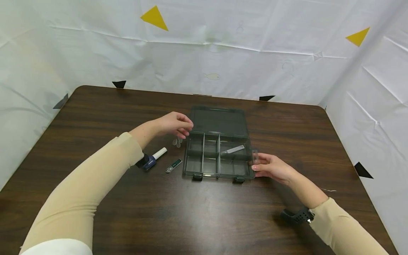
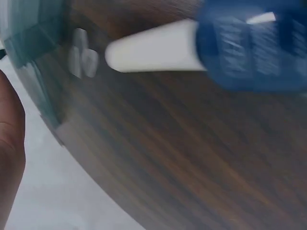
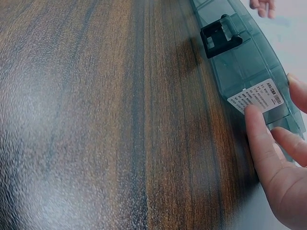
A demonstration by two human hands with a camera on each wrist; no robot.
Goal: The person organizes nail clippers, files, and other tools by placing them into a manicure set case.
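A dark wood-grain table is sitting inside white sheeting (yellow triangles pinned high). The right hand, fingers straight, is touching the open compartment box at mid-table; the left hand is hovering loosely curled, holding nothing, beside it

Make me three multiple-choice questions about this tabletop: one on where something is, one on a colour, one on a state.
1. Where does the metal strip lie?
A. in the organizer box
B. on the bare table
C. in the left hand

2. What colour is the bottle's cap?
A. red
B. white
C. black

3. How is the box lid?
A. latched shut
B. missing
C. open

Answers: 1 A, it rests in a right-hand compartment. 2 B, white cap on the blue bottle. 3 C, the lid lies folded back while the right hand touches the box's side.
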